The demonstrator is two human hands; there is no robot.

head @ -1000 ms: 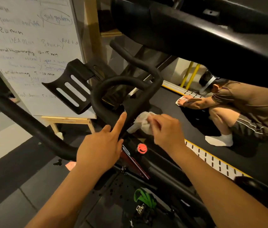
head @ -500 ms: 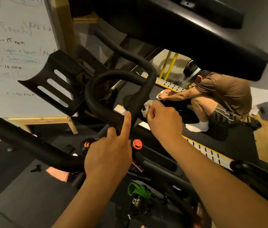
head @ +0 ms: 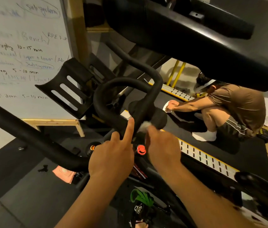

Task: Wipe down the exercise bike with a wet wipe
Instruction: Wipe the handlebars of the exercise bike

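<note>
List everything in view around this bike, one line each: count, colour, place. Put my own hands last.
handlebar loop: one, black, centre
slotted tray: one, black, left of the loop
whiteboard: one, white with handwriting, upper left
red knob: one, red, below the loop, between the hands
green piece: one, green, bottom centre, low on the bike
pink cloth: one, pink, on the floor, lower left
crouching person: one, brown shirt, right, on the dark mat
wet wipe: one, white, blurred, at the right hand's fingertips
left hand: one, index finger straight on the loop
right hand: one, blurred, holds the wet wipe
</note>
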